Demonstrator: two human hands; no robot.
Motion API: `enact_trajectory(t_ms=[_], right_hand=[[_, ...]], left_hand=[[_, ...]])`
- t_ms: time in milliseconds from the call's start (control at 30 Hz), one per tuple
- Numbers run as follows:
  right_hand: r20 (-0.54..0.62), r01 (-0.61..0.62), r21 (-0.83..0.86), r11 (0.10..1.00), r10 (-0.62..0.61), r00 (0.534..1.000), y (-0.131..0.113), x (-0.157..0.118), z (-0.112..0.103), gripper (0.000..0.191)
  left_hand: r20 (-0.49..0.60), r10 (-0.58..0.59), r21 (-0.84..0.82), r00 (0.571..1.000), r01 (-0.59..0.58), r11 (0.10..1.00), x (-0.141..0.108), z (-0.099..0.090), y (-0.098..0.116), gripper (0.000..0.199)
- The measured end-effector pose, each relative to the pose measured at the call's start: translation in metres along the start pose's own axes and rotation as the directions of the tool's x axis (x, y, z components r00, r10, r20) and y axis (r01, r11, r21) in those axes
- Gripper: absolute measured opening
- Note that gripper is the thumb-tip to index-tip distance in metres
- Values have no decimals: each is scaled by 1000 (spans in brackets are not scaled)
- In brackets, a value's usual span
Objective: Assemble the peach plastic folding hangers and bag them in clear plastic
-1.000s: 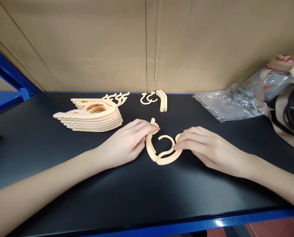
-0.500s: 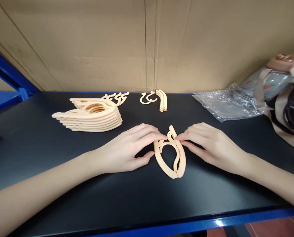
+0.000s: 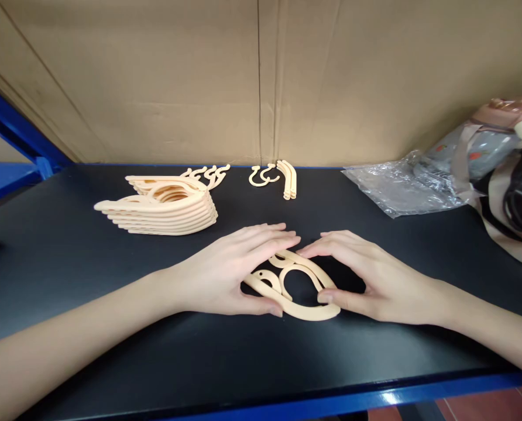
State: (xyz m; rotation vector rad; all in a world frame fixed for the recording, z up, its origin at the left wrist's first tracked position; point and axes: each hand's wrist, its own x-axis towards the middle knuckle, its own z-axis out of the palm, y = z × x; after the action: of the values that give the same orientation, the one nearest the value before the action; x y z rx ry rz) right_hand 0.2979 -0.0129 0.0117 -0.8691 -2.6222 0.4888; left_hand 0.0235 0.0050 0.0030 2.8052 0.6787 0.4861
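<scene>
A cream folding clothes hanger (image 3: 311,311) lies folded on the black tabletop, its hook curled inside the two arms and its joint pointing right and toward me. My left hand (image 3: 239,269) grips its left end, thumb along the near arm and fingers over the far side. My right hand (image 3: 370,275) holds the joint end, with the thumb on the near arm and the fingertips at the far arm. The hanger's left tip is partly hidden under my left hand.
Left of centre stands a stack of folded cream hangers (image 3: 168,216), hooks toward the back. Two loose hooks (image 3: 263,175) and some curved arm pieces (image 3: 289,180) lie at the back. Right are a clear plastic bag (image 3: 397,184) and a bottle (image 3: 476,146). Cardboard (image 3: 155,82) stands behind.
The hanger has turned so its open end swings from pointing away to pointing left. My right thumb has come onto its joint end, and my left hand now covers its tip.
</scene>
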Motion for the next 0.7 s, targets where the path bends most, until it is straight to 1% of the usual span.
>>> enact_trajectory(t_ms=[133, 300, 400, 467, 500, 533, 600, 700], right_hand=[[39, 56, 25, 998, -56, 998, 1, 1, 1, 54], [39, 78, 24, 997, -79, 996, 1, 2, 0, 59], [-6, 81, -22, 996, -81, 997, 2, 3, 1, 59], [-65, 32, -46, 998, -35, 997, 3, 2, 2, 51], [-97, -16, -32, 999, 13, 995, 3, 2, 3, 47], [-124, -73, 8, 997, 73, 990, 3, 2, 3, 43], [-137, -167, 167, 972, 190, 972, 3, 2, 3, 38], [-80, -219, 449, 866, 283, 956, 3, 3, 1, 34]], left_hand=[[14, -27, -15, 1000, 27, 1000, -1, 1, 0, 88], [-5, -10, -72, 1000, 10, 997, 0, 0, 2, 81], [-12, -14, -72, 1000, 13, 997, 1, -1, 4, 81], [-42, -16, -22, 999, 15, 1000, 1, -1, 5, 82], [-67, -13, 22, 998, 15, 1000, 1, 0, 6, 81], [-100, -1, 76, 995, 9, 997, 1, 0, 6, 79], [-166, 42, 193, 985, -9, 981, 0, 1, 8, 74], [-214, 106, 320, 971, -32, 947, 0, 1, 10, 68]])
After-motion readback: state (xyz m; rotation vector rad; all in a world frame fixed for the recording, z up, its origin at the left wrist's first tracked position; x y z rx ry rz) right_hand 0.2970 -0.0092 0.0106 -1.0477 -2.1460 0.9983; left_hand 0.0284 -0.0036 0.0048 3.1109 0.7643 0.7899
